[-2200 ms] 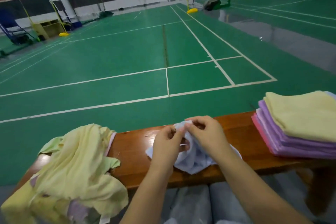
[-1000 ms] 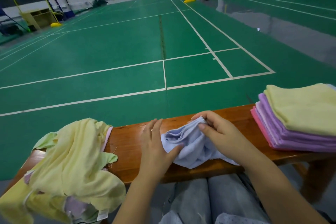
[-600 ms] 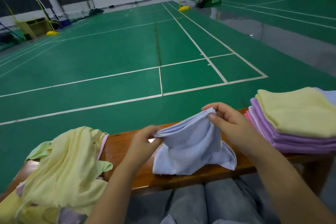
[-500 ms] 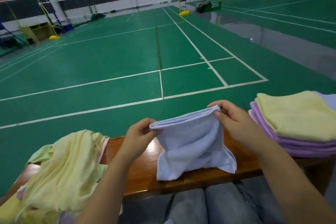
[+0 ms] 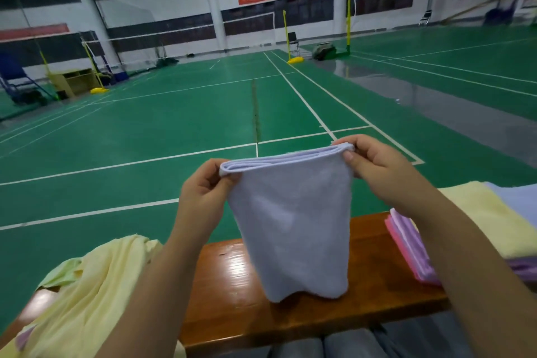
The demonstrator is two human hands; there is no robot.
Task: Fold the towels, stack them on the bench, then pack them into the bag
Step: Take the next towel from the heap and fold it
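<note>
A pale blue towel (image 5: 293, 227) hangs doubled over in the air above the wooden bench (image 5: 232, 285). My left hand (image 5: 203, 197) pinches its upper left corner and my right hand (image 5: 377, 171) pinches its upper right corner. The top edge is stretched between them and the bottom hangs just above the bench. On the bench to the right lies a stack of folded towels (image 5: 476, 229), yellow on top over purple and pink ones. A loose heap of unfolded yellow towels (image 5: 81, 293) lies at the left end. No bag is in view.
Beyond the bench spreads a green badminton court floor (image 5: 174, 125) with white lines. Yellow net posts (image 5: 286, 35), a chair (image 5: 293, 41) and a dark bag-like bundle (image 5: 324, 51) stand far off. My grey-trousered knees (image 5: 348, 343) are just below the bench edge.
The crumpled blue towel has been picked up off the bench, its corners brought together, then lifted and pulled taut between both hands. The camera has tilted upward.
</note>
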